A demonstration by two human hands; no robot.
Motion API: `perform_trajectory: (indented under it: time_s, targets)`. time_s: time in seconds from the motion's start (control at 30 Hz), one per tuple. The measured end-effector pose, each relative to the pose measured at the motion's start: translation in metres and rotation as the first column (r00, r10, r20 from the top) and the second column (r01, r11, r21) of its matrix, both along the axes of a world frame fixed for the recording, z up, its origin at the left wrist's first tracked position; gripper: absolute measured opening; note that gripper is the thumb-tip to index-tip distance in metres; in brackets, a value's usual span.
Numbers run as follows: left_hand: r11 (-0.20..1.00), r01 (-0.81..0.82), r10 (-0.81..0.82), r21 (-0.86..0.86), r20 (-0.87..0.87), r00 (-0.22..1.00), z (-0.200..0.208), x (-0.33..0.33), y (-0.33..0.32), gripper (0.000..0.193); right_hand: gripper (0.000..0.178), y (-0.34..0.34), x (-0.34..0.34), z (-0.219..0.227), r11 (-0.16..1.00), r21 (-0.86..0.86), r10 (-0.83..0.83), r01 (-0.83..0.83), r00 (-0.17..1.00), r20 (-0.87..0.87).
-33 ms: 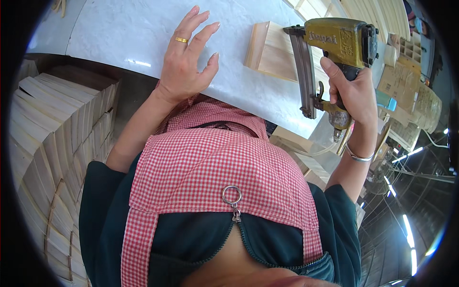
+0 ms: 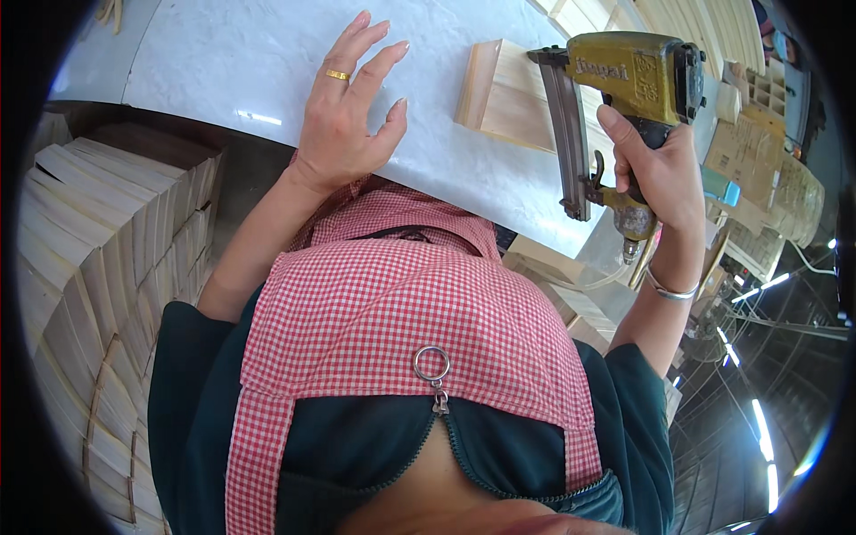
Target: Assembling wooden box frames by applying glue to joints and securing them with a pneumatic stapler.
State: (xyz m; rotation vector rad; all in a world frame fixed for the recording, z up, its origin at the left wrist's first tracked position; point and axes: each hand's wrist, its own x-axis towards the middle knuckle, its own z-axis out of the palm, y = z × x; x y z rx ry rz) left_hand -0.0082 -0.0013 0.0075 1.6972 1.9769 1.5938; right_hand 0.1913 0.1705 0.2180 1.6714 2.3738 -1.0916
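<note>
My right hand (image 2: pixel 658 169) is wrapped round the handle of a yellow and black pneumatic staple gun (image 2: pixel 624 76), its long grey magazine slanting down on the left. Just left of the gun, and partly hidden behind it, a pale wooden box or block (image 2: pixel 508 94) rests on the table. Over the table's near edge, my left hand (image 2: pixel 352 111) is held with its fingers apart and nothing in it. A gold ring shows on one of its fingers.
The pale, shiny tabletop (image 2: pixel 232 53) spans the upper part of the view. Stacked wooden boards (image 2: pixel 107 214) stand at the left, below table height. More wooden strips (image 2: pixel 704 27) lie at the far right, with cardboard boxes (image 2: pixel 744 165) beyond. A thin hose (image 2: pixel 606 281) shows near the gun.
</note>
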Motion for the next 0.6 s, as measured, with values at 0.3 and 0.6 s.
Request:
perform_trajectory:
  time_s: [0.3,0.6]
  targets:
    - [0.999,-0.022,0.020,-0.028,-0.066,0.998,0.003,0.001,0.003,0.047,0.032,0.015,0.014,0.008,0.999,0.022,0.050,-0.049,0.997,-0.054]
    - [0.961,0.233,-0.271,-0.150,-0.336,0.902,0.054,0.070,0.094,0.048,0.030,0.026,0.072,0.016,0.987,0.082,-0.140,0.139,0.990,0.004]
